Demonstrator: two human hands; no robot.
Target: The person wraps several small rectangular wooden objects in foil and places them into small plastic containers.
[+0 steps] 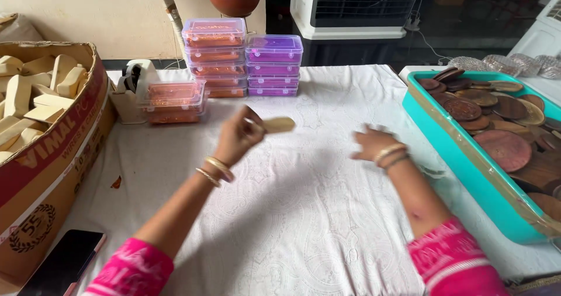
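Sleeves: bright pink cuffs [133,268] framed the near edge of the table, one on each forearm.
Phone: a dark phone [63,262] lay at the near left corner, tucked against the cardboard box.
Left hand: the left hand [238,135] was raised over the middle of the white cloth [304,214], fingers pinched together on a small pale wooden piece [277,124] that stuck out to the right; gold bangles [215,170] sat at the wrist.
Right hand: the right hand [371,143] hung low over the cloth, right of centre, blurred, nothing seen in it; I could not tell whether its fingers were spread or curled.
Cardboard box: a large open box [49,150] stood along the left edge, heaped with pale wooden blocks [35,94].
Teal tray: a teal tray [461,161] ran along the right edge, filled with dark, round wooden discs [502,147].
Plastic cases: stacks of clear lidded cases [242,56], some orange inside, some purple, stood at the far edge, with two more [174,102] set just in front to the left.
Tape dispenser: a white dispenser [131,88] sat beside those lower cases, near the far left corner.
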